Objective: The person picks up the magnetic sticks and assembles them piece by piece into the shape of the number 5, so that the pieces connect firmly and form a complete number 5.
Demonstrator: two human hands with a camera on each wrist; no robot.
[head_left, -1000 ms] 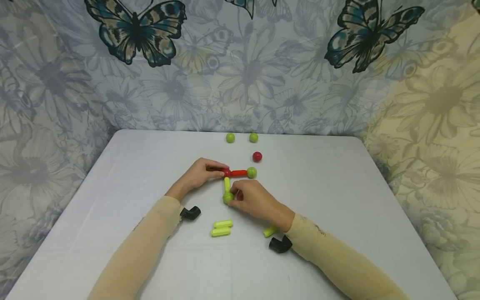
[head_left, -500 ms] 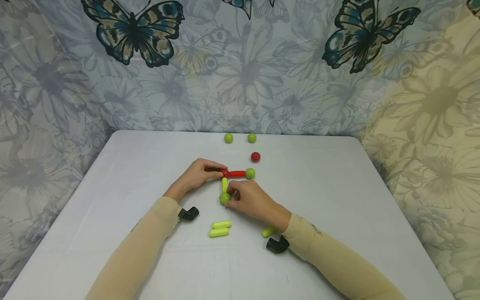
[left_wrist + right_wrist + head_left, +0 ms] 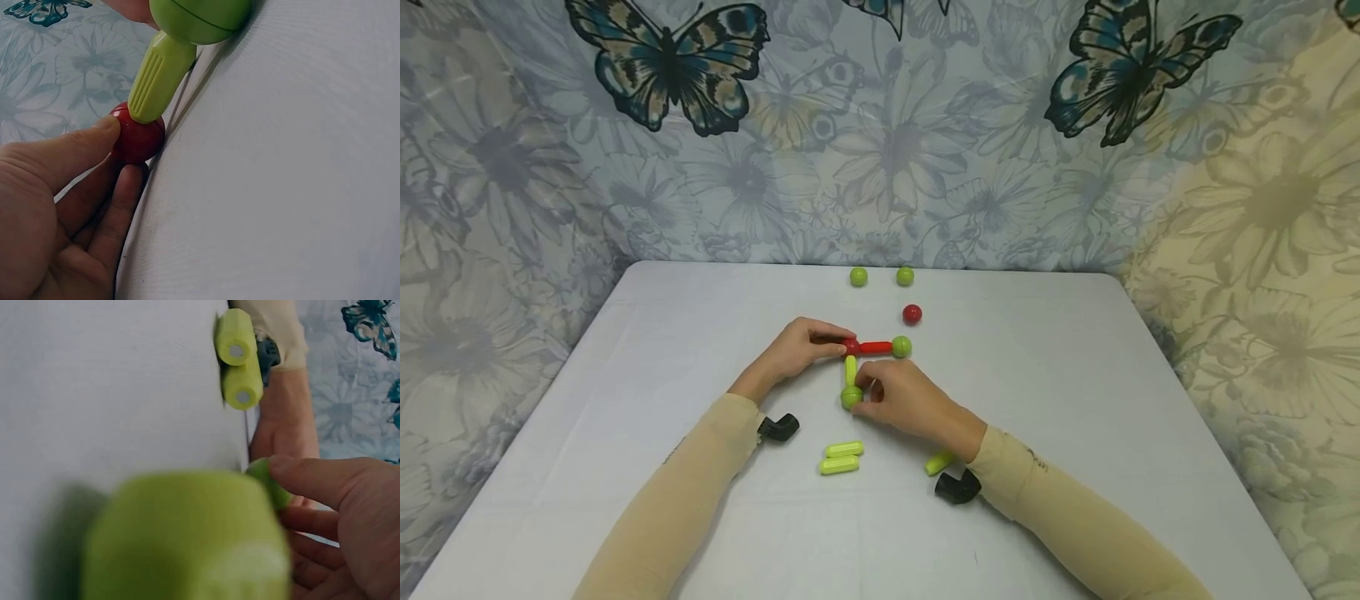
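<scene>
My left hand pinches a red ball between thumb and fingers. From that ball a ribbed yellow-green rod runs toward me to a green ball, which my right hand pinches. A red rod leads right from the red ball to another green ball, so the joined pieces form a corner lying on the white table. In the right wrist view, the thumb presses the held green ball, mostly covered by the fingers.
Two green balls and a loose red ball lie toward the back edge. Two yellow-green rods with grey end discs lie side by side in front. Another yellow-green rod is partly under the right wrist, beside a black wrist camera.
Both hands keep the same hold on the joined pieces. The whole head view shifts slightly; nothing else visibly moves.
</scene>
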